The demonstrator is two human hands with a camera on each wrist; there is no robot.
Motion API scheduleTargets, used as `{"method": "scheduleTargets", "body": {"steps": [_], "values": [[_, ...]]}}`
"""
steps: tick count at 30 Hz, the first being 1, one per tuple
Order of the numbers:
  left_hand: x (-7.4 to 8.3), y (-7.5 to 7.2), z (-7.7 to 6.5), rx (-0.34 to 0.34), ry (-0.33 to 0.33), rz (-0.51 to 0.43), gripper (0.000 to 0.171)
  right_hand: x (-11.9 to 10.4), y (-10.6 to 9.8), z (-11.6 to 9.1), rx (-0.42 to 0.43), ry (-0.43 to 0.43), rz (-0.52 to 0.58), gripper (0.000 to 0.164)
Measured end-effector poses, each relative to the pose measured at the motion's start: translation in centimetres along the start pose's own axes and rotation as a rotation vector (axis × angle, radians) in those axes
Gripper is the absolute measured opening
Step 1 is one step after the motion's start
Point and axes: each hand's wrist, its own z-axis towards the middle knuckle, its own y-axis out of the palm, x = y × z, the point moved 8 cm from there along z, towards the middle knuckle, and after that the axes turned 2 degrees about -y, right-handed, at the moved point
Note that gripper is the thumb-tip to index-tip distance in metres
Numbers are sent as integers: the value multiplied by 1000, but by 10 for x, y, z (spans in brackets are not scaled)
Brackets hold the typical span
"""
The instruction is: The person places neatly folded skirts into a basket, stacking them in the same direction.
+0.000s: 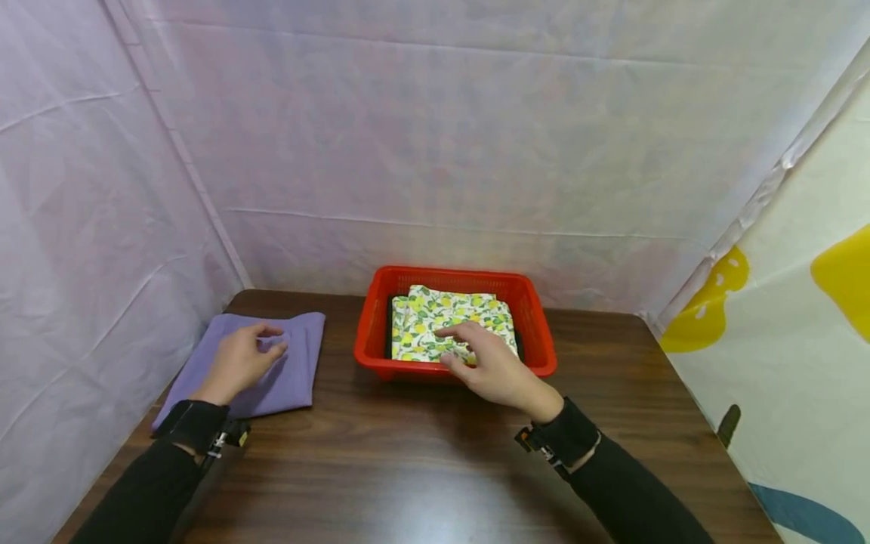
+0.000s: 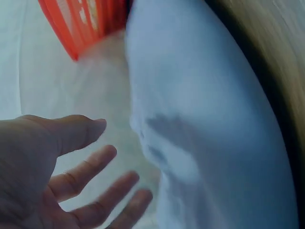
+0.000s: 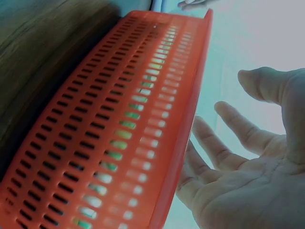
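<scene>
A folded purple cloth [image 1: 292, 378] lies at the table's left, and my left hand [image 1: 238, 363] hovers over it with fingers spread. In the left wrist view, the left hand [image 2: 62, 176] has a gap between thumb and fingers, with the cloth [image 2: 200, 114] beside it. At the back middle stands a red plastic basket [image 1: 370, 332] holding a folded lemon-print cloth [image 1: 424, 325]. My right hand [image 1: 492, 366] is over the basket's front rim, thumb and fingers apart and holding nothing. The right wrist view shows that hand [image 3: 248, 148] next to the slotted basket wall [image 3: 109, 119].
Brown wood-grain table [image 1: 381, 468] lies beneath everything. White fabric walls [image 1: 435, 136] rise behind and at both sides, close to the basket's back. The right wall carries yellow shapes [image 1: 710, 310]. Something dark edges the lemon-print cloth inside the basket.
</scene>
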Motion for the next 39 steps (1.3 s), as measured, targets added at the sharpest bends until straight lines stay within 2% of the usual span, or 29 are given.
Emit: {"method": "scheduleTargets", "body": {"steps": [3,7,10,12,15,22,27,29,35,39], "values": [[-23,-6,-3,-9,-79,62,48,-7,6,4,-10,-33,-37,43],[-49,-8,-9,-94,-210,94,71,-16,14,9,-32,-50,-38,45],[-59,-5,-12,-184,-262,86,83,-23,20,12,-54,-54,-28,47],[-62,-3,-13,-223,-267,90,85,-27,24,14,-66,-63,-29,48],[-61,-2,-14,-248,-240,112,85,-34,31,18,-85,-83,-34,48],[-50,-1,-15,-249,-108,203,82,-52,47,24,-124,-149,-86,50],[-36,3,-20,-237,-45,202,80,-62,60,30,-157,-184,-133,50],[-32,5,-22,-247,-39,192,79,-67,66,32,-168,-208,-149,50],[-19,10,-32,-238,2,180,77,-88,86,33,-195,-327,-193,46],[-6,12,-38,-233,42,175,76,-97,104,33,-250,-390,-218,45]]}}
